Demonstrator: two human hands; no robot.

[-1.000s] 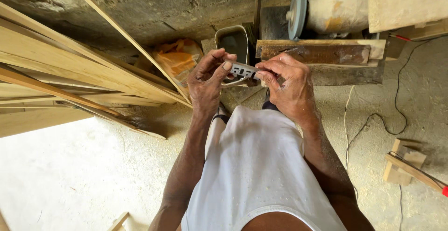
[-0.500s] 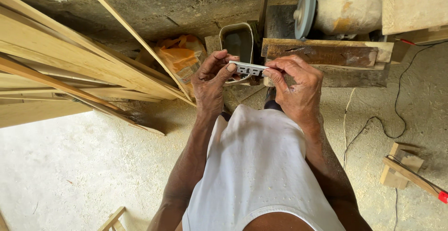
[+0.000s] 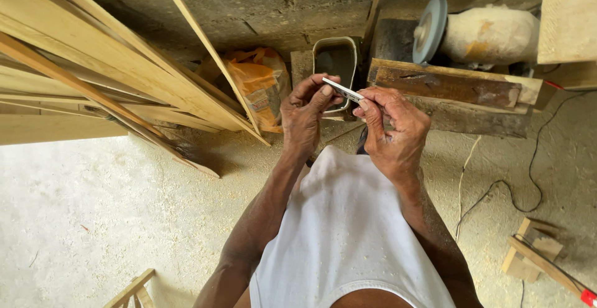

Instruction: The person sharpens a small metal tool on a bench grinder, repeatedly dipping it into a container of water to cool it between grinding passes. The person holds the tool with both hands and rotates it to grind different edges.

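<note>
In the head view, both hands met in front of the white undershirt, just short of the grey rectangular container that stood against the block wall. The left hand pinched one end of a small flat white strip between thumb and fingertips, closed on it. The right hand pinched the other end the same way, so the strip bridged the two hands, tilted down toward the right, just below the container's near rim.

The strip looked thin, light and fairly stiff, the sort of piece that could snap or slip if squeezed on its flat faces; holding it by its narrow ends, as both hands did, seemed the safer grip.

Left of the container lay an orange plastic bag, and farther left leaned a stack of long wooden planks. Right of the container sat a grinding wheel above a dark wooden board. A black cable trailed over the sawdust-covered floor.
</note>
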